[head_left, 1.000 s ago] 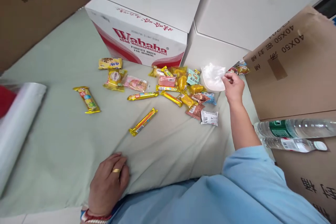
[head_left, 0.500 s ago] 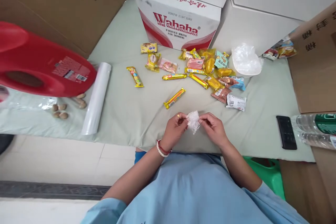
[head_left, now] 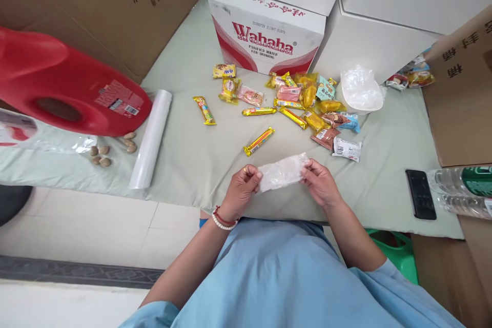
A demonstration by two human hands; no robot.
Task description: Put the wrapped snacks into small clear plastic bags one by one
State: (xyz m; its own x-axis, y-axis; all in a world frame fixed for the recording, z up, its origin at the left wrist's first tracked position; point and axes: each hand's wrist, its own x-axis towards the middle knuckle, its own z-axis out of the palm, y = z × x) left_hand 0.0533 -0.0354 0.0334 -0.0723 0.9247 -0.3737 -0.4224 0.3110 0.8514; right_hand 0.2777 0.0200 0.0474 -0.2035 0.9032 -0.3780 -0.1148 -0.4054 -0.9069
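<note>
Stretched between my two hands is a crinkled, translucent plastic bag (head_left: 282,172), held above the table's front edge. My left hand (head_left: 243,187) pinches its left end between thumb and fingers. At the opposite end, my right hand (head_left: 321,182) grips the upper right corner. Just beyond the bag lies a yellow-wrapped snack bar (head_left: 259,141). Farther back, several wrapped snacks are spread out, among them a white packet (head_left: 346,149), a brown packet (head_left: 326,138) and another yellow bar (head_left: 204,110).
A white bowl lined with clear plastic (head_left: 361,93) stands behind the snacks. To the left are a plastic roll (head_left: 150,138), a red jug (head_left: 73,87) and several nuts (head_left: 100,156). At right lie a phone (head_left: 420,193) and bottles (head_left: 461,182). A Wahaha carton (head_left: 265,31) stands at the back.
My hands have moved apart, and the bag between them has gone from a crumpled bunch to a flat, stretched strip. The view has shifted slightly.
</note>
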